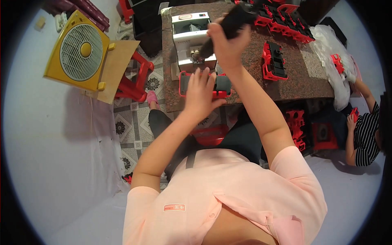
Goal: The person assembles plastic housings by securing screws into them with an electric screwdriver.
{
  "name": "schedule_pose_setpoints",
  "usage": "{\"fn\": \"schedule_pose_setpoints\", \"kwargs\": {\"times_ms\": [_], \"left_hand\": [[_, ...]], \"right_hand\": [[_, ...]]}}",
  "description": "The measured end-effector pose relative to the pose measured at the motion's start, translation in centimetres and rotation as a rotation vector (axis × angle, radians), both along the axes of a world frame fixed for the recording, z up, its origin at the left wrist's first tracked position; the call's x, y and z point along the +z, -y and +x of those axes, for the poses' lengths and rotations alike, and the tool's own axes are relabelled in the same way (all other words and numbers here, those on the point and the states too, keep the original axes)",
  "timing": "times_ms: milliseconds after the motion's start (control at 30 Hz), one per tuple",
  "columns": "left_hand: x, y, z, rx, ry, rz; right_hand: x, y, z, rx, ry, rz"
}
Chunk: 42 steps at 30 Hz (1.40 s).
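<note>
My right hand is wrapped round a black handheld power screwdriver, slightly blurred. It is tilted, its narrow end pointing down and left to the front of a white box-shaped machine with a small metal mechanism. My left hand lies over a red-and-black plastic assembly at the table's near edge, in front of the machine. Its fingers are stretched and apart, the tips near the assembly's far side; the hand covers the middle of the part.
Another red-and-black assembly lies right on the speckled table; several more line the back. Clear plastic bags hang over the right end. A seated person holds a red part at right. A yellow fan stands left.
</note>
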<state>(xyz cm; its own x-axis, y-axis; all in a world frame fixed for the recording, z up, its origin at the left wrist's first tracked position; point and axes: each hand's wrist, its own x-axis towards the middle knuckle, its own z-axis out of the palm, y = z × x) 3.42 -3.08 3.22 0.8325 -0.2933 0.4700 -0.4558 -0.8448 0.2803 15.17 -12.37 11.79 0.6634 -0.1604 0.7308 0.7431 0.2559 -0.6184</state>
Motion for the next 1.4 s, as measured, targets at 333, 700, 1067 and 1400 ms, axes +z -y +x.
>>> {"fn": "schedule_pose_setpoints", "kwargs": {"times_ms": [333, 700, 1067, 1400], "left_hand": [[-1.9, 1.5, 0.2, 0.108, 0.099, 0.091], [-1.9, 1.0, -0.1, 0.087, 0.058, 0.059], [-1.9, 1.0, -0.1, 0.071, 0.025, 0.013], [-1.4, 0.7, 0.0, 0.08, 0.079, 0.001]], "right_hand": [[-1.8, -2.6, 1.7, -0.043, 0.022, -0.101], [3.1, -3.8, -0.8, 0.212, -0.126, -0.085], [1.7, -3.2, 2.0, -0.006, 0.123, -0.169], [-1.1, -3.2, 1.8, 0.0, 0.048, -0.201]]}}
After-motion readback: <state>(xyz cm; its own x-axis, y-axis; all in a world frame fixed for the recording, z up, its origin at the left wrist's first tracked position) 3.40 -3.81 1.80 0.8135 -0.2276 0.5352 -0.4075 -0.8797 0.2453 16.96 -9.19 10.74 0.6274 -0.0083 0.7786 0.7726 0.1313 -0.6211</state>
